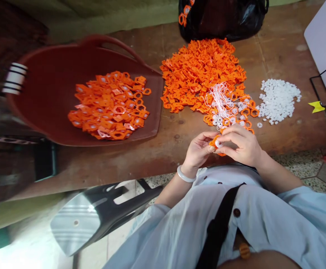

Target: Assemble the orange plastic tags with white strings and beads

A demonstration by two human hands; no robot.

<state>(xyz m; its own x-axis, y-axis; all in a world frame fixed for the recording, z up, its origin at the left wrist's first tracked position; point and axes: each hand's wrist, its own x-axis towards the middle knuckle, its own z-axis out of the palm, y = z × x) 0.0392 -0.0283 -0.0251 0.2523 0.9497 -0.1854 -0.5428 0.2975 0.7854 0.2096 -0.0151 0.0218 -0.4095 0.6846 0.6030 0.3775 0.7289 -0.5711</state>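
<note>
Two bare hands, left [199, 150] and right [240, 145], meet with bent fingers pinching an orange piece [215, 142] and white disc [218, 143] between them, just below a heap of orange parts [202, 74] on a wooden table [107, 164].

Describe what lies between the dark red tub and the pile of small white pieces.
A heap of orange pieces, with a bundle of pale strings at its near right side, lies between the tub and the white pieces in the head view.
</note>
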